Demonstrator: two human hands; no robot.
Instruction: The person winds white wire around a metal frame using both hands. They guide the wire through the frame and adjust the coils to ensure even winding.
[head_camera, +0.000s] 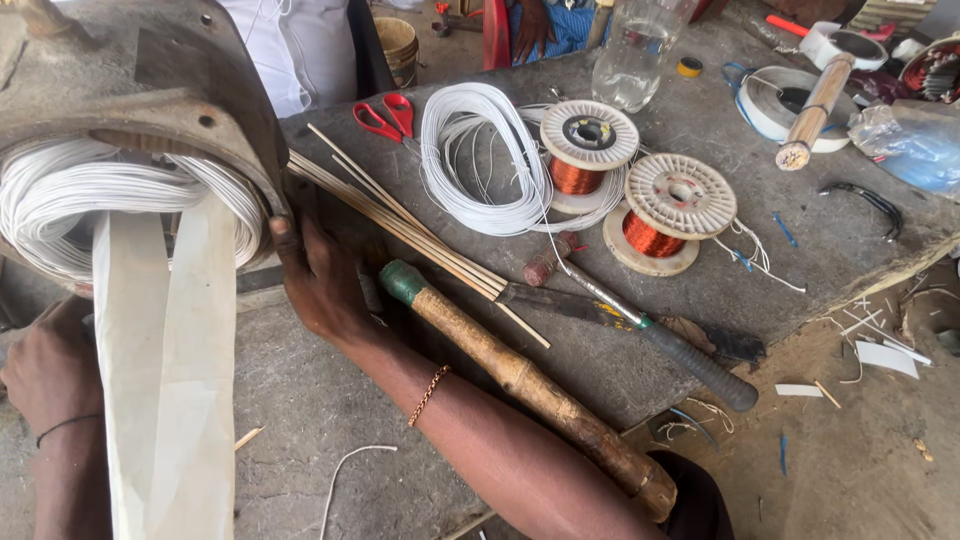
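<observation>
A grey metal motor housing (170, 70) fills the upper left, with a thick bundle of white wire windings (60, 190) coming out of it. Two white cloth strips (165, 380) hang down from the windings. My right hand (320, 285) lies open against the housing's right edge, fingers spread on the metal; a thin chain bracelet sits on the wrist. My left hand (45, 365) is at the lower left under the windings, partly hidden by the strips; its fingers are out of sight.
On the grey bench (700, 300) lie a wooden-handled hammer (520, 385), thin bamboo sticks (400, 225), red scissors (385, 117), a white wire coil (480, 160), two copper wire spools (655, 215), a black-handled tool (690, 360) and a clear bottle (635, 50). Another person stands behind the bench.
</observation>
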